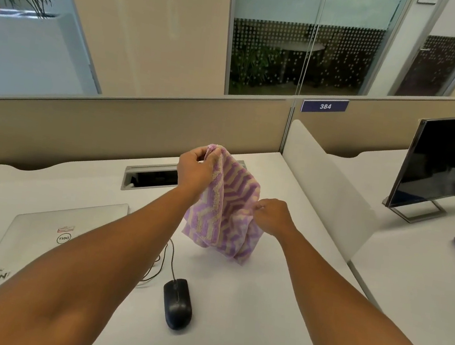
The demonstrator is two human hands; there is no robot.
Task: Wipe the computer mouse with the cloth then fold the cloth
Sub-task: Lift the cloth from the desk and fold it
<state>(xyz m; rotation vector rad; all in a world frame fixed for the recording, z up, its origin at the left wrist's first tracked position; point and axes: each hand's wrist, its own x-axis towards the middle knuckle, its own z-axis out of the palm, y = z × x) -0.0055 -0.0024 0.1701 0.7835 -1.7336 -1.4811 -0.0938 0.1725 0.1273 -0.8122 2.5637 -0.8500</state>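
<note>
Purple striped cloth [229, 202] hangs above the desk [278, 282]: your left hand [195, 171] pinches its top corner, your right hand [272, 216] grips its side; mouse [177, 303] sits near the front edge.

Both hands hold the striped purple cloth [231, 202] up above the desk [274, 310]: left hand [195, 170] pinches its top corner, right hand [272, 216] grips its side edge. The black mouse [177, 303] sits toward the near edge, a closed laptop [35, 239] left.

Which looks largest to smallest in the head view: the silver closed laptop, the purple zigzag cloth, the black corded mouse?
1. Silver closed laptop
2. Purple zigzag cloth, though it hangs bunched
3. Black corded mouse
</note>
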